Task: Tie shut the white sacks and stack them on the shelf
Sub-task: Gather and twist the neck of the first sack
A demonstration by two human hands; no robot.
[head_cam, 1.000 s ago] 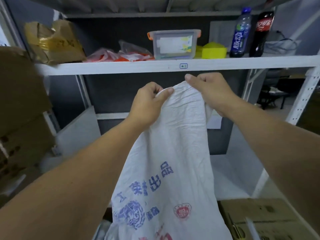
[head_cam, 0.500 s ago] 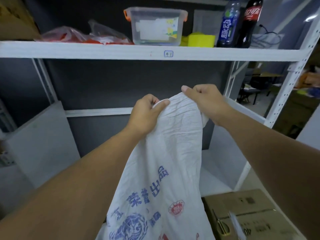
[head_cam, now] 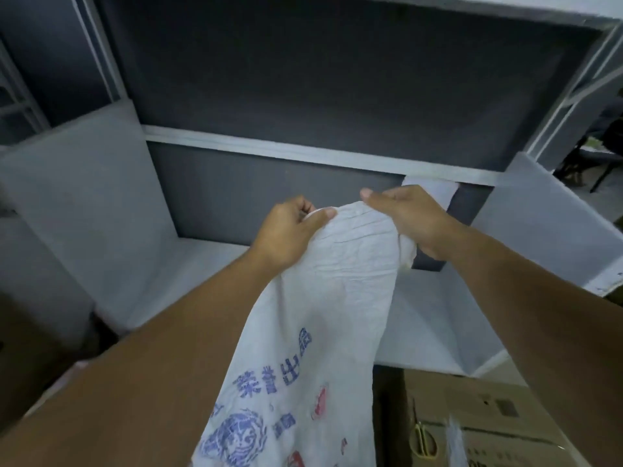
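Okay, both hands, left hand [head_cam: 286, 234] and right hand [head_cam: 409, 217], pinch the sack [head_cam: 340, 264] mouth; gather it tight (no tie visible) before knotting.

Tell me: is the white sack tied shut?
Not tied. The left hand and right hand grip the white sack by its gathered top; no knot shows.

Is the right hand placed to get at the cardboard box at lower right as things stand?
Probably not at once: the right hand grips the white sack by its top edge, as does the left hand. The cardboard box lies below that forearm, nothing between; letting go would likely suffice.
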